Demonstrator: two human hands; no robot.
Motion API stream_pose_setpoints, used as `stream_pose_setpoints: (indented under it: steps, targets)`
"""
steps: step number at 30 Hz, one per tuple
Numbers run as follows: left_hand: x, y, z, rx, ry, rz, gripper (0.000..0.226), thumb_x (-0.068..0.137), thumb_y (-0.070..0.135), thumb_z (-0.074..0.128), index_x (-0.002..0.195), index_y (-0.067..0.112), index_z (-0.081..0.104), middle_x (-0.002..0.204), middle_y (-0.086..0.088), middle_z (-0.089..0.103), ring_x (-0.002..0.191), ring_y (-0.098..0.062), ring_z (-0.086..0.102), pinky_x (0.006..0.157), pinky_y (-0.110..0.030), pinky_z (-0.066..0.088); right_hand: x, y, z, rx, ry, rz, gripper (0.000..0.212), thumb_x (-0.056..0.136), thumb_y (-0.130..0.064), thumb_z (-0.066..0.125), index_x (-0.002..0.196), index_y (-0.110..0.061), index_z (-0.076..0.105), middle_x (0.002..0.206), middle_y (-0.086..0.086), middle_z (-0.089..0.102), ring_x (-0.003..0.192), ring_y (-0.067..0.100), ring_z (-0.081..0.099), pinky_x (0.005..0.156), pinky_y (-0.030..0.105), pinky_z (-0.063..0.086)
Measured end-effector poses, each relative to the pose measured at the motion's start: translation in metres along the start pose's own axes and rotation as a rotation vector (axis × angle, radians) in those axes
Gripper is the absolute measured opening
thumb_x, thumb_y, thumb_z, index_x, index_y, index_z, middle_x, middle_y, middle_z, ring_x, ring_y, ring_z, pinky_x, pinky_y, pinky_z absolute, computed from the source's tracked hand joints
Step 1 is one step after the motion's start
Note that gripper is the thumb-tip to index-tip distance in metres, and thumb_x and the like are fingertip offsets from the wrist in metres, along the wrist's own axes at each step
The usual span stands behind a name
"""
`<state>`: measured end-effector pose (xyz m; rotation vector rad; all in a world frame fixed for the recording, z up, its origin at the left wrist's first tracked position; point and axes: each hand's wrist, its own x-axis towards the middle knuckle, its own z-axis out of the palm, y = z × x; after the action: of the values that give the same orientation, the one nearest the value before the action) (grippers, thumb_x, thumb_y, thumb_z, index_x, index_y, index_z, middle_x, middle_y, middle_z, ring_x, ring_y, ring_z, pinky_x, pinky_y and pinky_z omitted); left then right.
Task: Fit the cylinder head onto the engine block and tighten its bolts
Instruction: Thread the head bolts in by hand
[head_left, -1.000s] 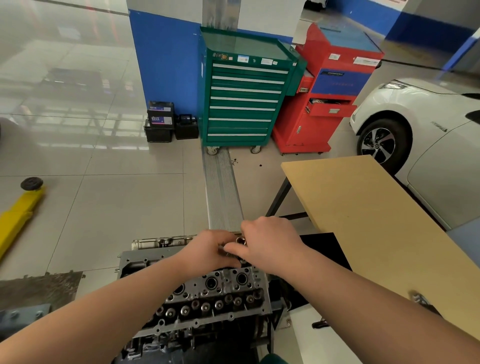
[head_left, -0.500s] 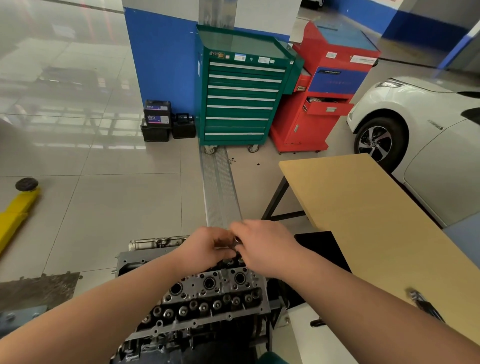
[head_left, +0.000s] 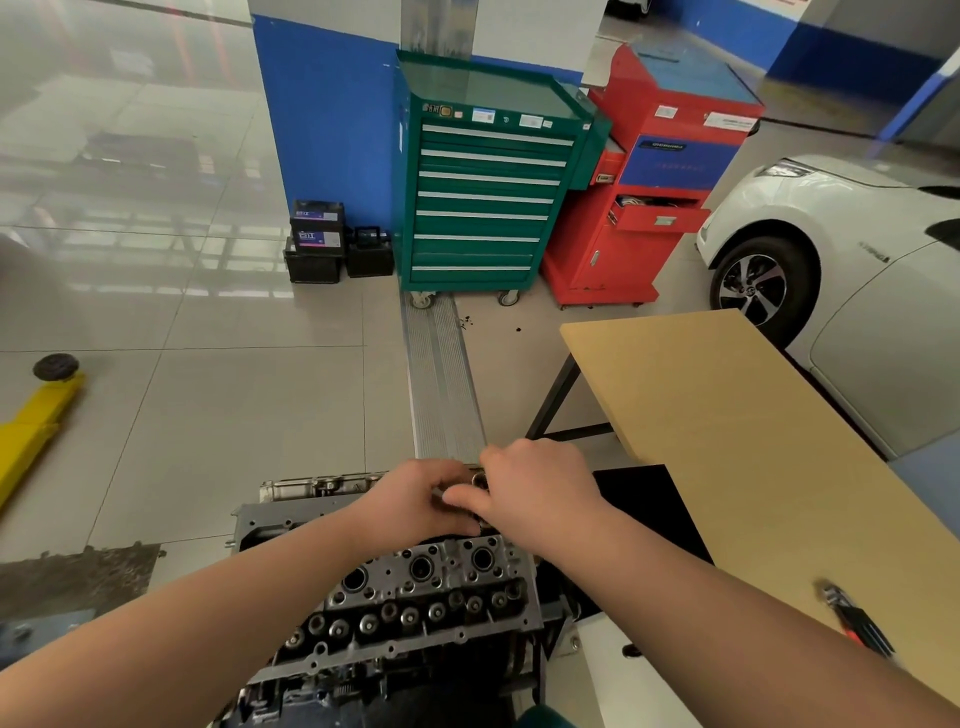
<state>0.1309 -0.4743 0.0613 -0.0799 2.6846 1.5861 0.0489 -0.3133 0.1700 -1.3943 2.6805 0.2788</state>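
Hands meet at the far end of the cylinder head (head_left: 415, 597), which sits on the engine block (head_left: 291, 506); left hand (head_left: 410, 499) and right hand (head_left: 540, 486) curl their fingers round a small metal part, mostly hidden; three round bores show; one tool (head_left: 857, 621) lies at the surface's (head_left: 727, 415) near edge.

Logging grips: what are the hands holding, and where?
Both hands, left hand and right hand, pinch a small metal part over the cylinder head's far end; exact hold hidden.
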Motion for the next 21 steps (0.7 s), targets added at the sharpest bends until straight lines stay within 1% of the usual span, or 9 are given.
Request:
stream_pose_setpoints:
  steps: [2,6,8,11,13,15,17,19,21]
  targets:
    - [0.003,-0.001,0.002,0.032,0.041,0.013,0.016,0.082,0.016,0.083,0.095,0.023,0.076,0.086,0.014,0.076,0.082,-0.007,0.072,0.080,-0.040,0.061,-0.003,-0.001,0.000,0.037,0.033,-0.042,0.060,0.089,-0.080,0.044,0.110,-0.024,0.051,0.089,-0.001,0.060,0.079,0.025,0.060,0.060,0.036,0.045]
    - [0.002,0.000,0.000,-0.006,-0.006,0.051,0.017,0.089,0.011,0.080,0.098,0.025,0.078,0.092,0.017,0.077,0.088,-0.004,0.074,0.083,-0.026,0.060,-0.007,0.003,-0.002,0.182,-0.015,-0.164,0.021,0.100,-0.038,0.057,0.114,-0.027,0.048,0.101,-0.003,0.061,0.088,0.025,0.061,0.064,0.037,0.047]
    - [0.002,0.000,-0.001,-0.018,-0.012,0.039,0.019,0.085,0.020,0.086,0.100,0.027,0.076,0.094,0.015,0.076,0.091,-0.006,0.074,0.084,-0.027,0.060,-0.004,0.003,0.000,0.147,-0.012,-0.078,0.027,0.101,-0.050,0.052,0.109,-0.024,0.050,0.091,-0.001,0.058,0.081,0.024,0.060,0.061,0.037,0.046]
    - [0.004,0.002,0.001,0.060,0.049,0.062,0.024,0.077,0.024,0.092,0.089,0.029,0.071,0.084,0.017,0.070,0.078,-0.004,0.067,0.072,-0.023,0.054,-0.002,-0.001,0.003,0.035,0.016,-0.007,0.054,0.094,-0.077,0.039,0.097,-0.024,0.047,0.078,-0.002,0.051,0.070,0.023,0.051,0.055,0.035,0.038]
    - [0.007,0.005,0.000,0.094,0.046,0.083,0.018,0.079,0.011,0.086,0.087,0.021,0.074,0.083,0.014,0.073,0.076,-0.004,0.069,0.072,-0.029,0.057,-0.004,-0.002,0.004,0.080,0.059,-0.061,0.051,0.093,-0.074,0.046,0.105,-0.025,0.045,0.086,-0.003,0.057,0.073,0.023,0.055,0.056,0.034,0.040]
    - [0.008,0.006,-0.003,0.082,0.021,0.081,0.012,0.084,0.006,0.081,0.093,0.013,0.078,0.090,0.006,0.078,0.084,-0.010,0.074,0.082,-0.037,0.061,-0.006,0.000,0.003,0.163,0.064,-0.144,0.035,0.096,-0.055,0.056,0.115,-0.029,0.043,0.097,-0.004,0.061,0.082,0.023,0.062,0.059,0.034,0.040]
    - [0.006,0.007,-0.007,0.056,-0.021,0.058,0.016,0.088,0.011,0.080,0.096,0.025,0.077,0.092,0.011,0.078,0.089,-0.008,0.074,0.090,-0.036,0.060,-0.005,0.003,0.004,0.197,0.043,-0.140,0.025,0.099,-0.043,0.057,0.112,-0.027,0.045,0.093,-0.004,0.058,0.082,0.023,0.062,0.057,0.033,0.037]
    - [0.003,0.008,-0.008,0.029,-0.055,0.051,0.024,0.087,0.017,0.083,0.096,0.037,0.072,0.091,0.017,0.075,0.090,-0.005,0.072,0.089,-0.031,0.059,-0.002,0.003,0.005,0.161,0.031,-0.049,0.034,0.099,-0.058,0.051,0.100,-0.025,0.045,0.079,-0.004,0.050,0.073,0.022,0.056,0.055,0.034,0.036]
    - [0.002,0.008,-0.004,0.028,-0.015,0.060,0.021,0.083,0.022,0.087,0.093,0.032,0.072,0.086,0.015,0.071,0.082,-0.006,0.069,0.078,-0.029,0.057,0.001,0.002,0.006,0.077,0.043,0.004,0.053,0.093,-0.078,0.039,0.092,-0.025,0.043,0.071,-0.005,0.044,0.068,0.022,0.050,0.053,0.035,0.035]
